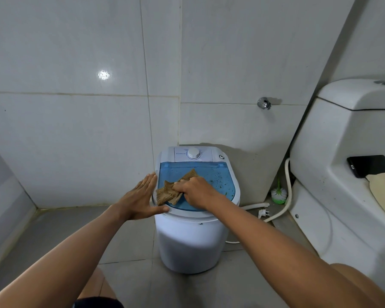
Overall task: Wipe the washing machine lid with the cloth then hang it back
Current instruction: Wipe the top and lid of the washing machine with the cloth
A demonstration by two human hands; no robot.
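Note:
A small white washing machine (191,238) stands on the floor in the corner. Its translucent blue lid (218,178) is speckled with dark spots on the right half. A brown woven cloth (168,193) lies crumpled on the lid's left part, one corner pointing toward the back. My right hand (196,191) grips the cloth against the lid. My left hand (140,197) rests flat with straight fingers against the machine's left rim, thumb on the front edge.
A white toilet (347,174) stands close on the right, a black phone (369,166) lying on it. A green toilet brush (278,193), a white hose (287,190) and a loose plug (262,212) sit between toilet and machine. Tiled walls close behind and to the left.

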